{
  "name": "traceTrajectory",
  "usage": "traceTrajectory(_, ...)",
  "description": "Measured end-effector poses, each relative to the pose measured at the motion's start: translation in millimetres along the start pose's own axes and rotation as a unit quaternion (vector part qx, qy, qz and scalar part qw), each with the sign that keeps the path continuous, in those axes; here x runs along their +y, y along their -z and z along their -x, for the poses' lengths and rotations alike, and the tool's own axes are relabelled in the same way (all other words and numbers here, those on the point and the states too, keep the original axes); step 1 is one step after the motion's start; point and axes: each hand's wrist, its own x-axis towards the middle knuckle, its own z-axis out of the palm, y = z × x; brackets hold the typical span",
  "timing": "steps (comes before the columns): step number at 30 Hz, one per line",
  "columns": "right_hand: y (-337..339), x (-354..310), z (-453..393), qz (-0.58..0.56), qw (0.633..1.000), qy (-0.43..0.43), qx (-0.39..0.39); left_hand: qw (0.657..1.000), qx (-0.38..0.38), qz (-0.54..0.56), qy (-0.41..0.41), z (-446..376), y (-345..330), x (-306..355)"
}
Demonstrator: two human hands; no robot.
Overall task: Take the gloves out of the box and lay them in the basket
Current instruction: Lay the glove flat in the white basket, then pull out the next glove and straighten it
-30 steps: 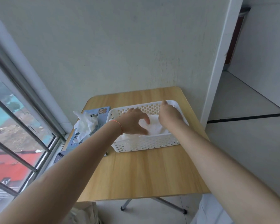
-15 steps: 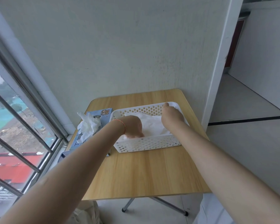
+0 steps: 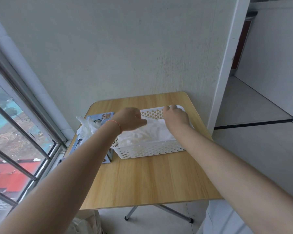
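Note:
A white perforated basket (image 3: 150,150) sits on the wooden table (image 3: 150,179) with thin white gloves (image 3: 152,132) piled in it. My left hand (image 3: 130,119) hovers over the basket's left end, fingers curled, thumb pinching a raised fold of the top glove. My right hand (image 3: 176,117) is at the far right rim, its curled fingers holding the other end of that glove. The blue glove box (image 3: 91,132) lies left of the basket, partly behind my left forearm, and a crumpled glove (image 3: 85,127) sticks out of its top.
The table stands in a corner, with the wall right behind it and a barred window (image 3: 15,132) to its left. The table's front half is bare wood. Folding metal legs (image 3: 159,211) show below its front edge. A doorway opens to the right.
My left hand has risen out of the basket and shifted left, drawing a fold of the glove up with it. My right hand has stayed at the far rim.

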Motion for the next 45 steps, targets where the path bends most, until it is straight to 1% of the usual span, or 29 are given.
traceTrajectory(1,1,-2,1,0.033,0.999,0.002,0.028,0.999,0.028,0.018,0.005,-2,-1,-1)
traceTrajectory(2,4,-4,1,0.057,0.997,0.006,0.056,1.000,0.027,0.015,0.003,-4,-3,-1)
traceTrajectory(3,7,-5,2,0.062,0.995,0.016,0.079,1.000,0.000,0.001,0.002,-5,-8,-1)
traceTrajectory(4,11,-6,1,0.047,0.995,0.033,0.087,0.999,-0.035,-0.014,0.004,-5,-12,0)
traceTrajectory(5,14,-7,1,0.011,0.996,0.053,0.076,0.997,-0.070,-0.027,0.011,-5,-17,1)
traceTrajectory(6,19,-8,1,-0.041,0.995,0.070,0.051,0.995,-0.097,-0.030,0.018,-4,-21,2)
traceTrajectory(7,22,-9,1,-0.093,0.993,0.079,0.004,0.993,-0.115,-0.030,0.022,-5,-24,2)
traceTrajectory(9,24,-9,0,-0.171,0.975,0.083,-0.118,0.989,-0.136,-0.053,0.019,-7,-30,0)
traceTrajectory(11,21,-5,2,-0.161,0.958,0.070,-0.225,0.984,-0.156,-0.080,0.023,-7,-39,-2)
traceTrajectory(12,17,-2,3,-0.146,0.955,0.062,-0.252,0.983,-0.163,-0.078,0.026,-7,-43,-4)
traceTrajectory(15,1,1,3,-0.143,0.954,0.047,-0.260,0.983,-0.174,-0.048,0.028,-9,-56,-12)
traceTrajectory(17,-5,-2,2,-0.143,0.954,0.040,-0.261,0.982,-0.179,-0.052,0.022,-11,-61,-14)
traceTrajectory(20,1,-6,0,-0.124,0.954,0.042,-0.270,0.979,-0.196,-0.043,0.018,-11,-58,-15)
traceTrajectory(22,12,-10,-4,-0.131,0.961,0.055,-0.239,0.977,-0.209,0.013,0.026,-9,-43,-18)
traceTrajectory(23,18,-12,-7,-0.155,0.964,0.059,-0.205,0.978,-0.196,0.059,0.030,-7,-33,-21)
traceTrajectory(24,26,-19,-9,-0.187,0.966,0.063,-0.164,0.982,-0.157,0.100,0.027,-4,-22,-27)
traceTrajectory(26,38,-38,-15,-0.248,0.962,0.064,-0.090,0.988,-0.017,0.150,0.021,2,-3,-42)
traceTrajectory(27,41,-49,-19,-0.277,0.956,0.067,-0.066,0.984,0.056,0.169,0.027,5,3,-51)
traceTrajectory(28,45,-67,-23,-0.299,0.950,0.080,-0.047,0.974,0.120,0.186,0.044,11,10,-64)
traceTrajectory(29,45,-77,-25,-0.318,0.943,0.087,-0.037,0.965,0.169,0.194,0.058,13,12,-71)
traceTrajectory(30,46,-93,-27,-0.334,0.937,0.101,-0.035,0.957,0.204,0.191,0.080,19,15,-83)
traceTrajectory(32,45,-126,-30,-0.351,0.927,0.126,-0.043,0.946,0.240,0.174,0.131,31,18,-110)
traceTrajectory(34,45,-153,-28,-0.367,0.917,0.144,-0.056,0.939,0.248,0.168,0.170,41,19,-135)
traceTrajectory(37,41,-185,-27,-0.375,0.910,0.156,-0.088,0.939,0.202,0.187,0.204,57,11,-166)
traceTrajectory(39,38,-196,-29,-0.357,0.914,0.154,-0.117,0.944,0.147,0.234,0.178,64,3,-175)
traceTrajectory(41,35,-202,-31,-0.322,0.926,0.149,-0.132,0.956,0.097,0.238,0.143,69,-2,-175)
traceTrajectory(43,35,-207,-33,-0.306,0.936,0.135,-0.115,0.968,0.066,0.205,0.130,72,-9,-178)
traceTrajectory(45,36,-207,-35,-0.334,0.932,0.120,-0.078,0.975,0.058,0.174,0.124,72,-15,-178)
